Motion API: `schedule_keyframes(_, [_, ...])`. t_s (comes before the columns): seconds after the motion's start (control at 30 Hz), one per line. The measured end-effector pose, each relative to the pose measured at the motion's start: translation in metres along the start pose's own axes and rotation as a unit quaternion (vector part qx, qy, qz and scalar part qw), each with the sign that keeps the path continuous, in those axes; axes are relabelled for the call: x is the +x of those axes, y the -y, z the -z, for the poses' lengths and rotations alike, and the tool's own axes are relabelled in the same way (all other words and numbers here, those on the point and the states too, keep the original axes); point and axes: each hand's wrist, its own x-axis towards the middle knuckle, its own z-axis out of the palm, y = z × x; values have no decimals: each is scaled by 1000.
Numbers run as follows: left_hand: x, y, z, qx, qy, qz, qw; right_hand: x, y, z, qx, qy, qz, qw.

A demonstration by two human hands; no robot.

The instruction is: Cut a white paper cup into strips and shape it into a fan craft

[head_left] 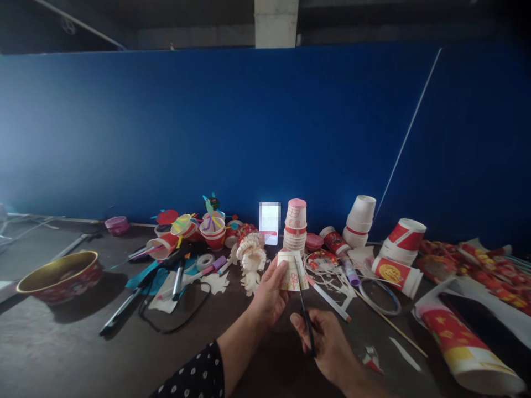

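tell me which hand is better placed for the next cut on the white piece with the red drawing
Likely the right hand: it holds the black scissors, their blades reaching up to the white piece. The left hand is occupied gripping that piece.

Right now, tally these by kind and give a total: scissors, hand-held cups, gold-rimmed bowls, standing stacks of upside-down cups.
Scissors, in the right hand: 1
Paper cup, in the left hand: 1
Gold-rimmed bowl: 1
Standing stacks, namely pink-topped stack, white-topped stack, red-sided stack: 3
Total: 6
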Motion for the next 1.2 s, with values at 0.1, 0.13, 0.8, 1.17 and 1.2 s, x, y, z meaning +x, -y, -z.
schedule_keyframes(0.1, [0,0,1,-7,5,-3,1000,0,0,0,-7,-3,0,1000])
schedule_keyframes(0.13, [0,0,1,-7,6,-4,1000,0,0,0,-7,-4,0,1000])
schedule_keyframes(0.8, [0,-1,6,17,-9,4,1000,1,2,1,16,26,-20,999])
schedule_keyframes(1.17, [7,-7,6,-16,-72,9,997,-2,-4,-6,-34,50,-15,998])
schedule_keyframes(1.2, [7,-7,6,-14,-72,5,997,-2,-5,-6,-40,47,-9,998])
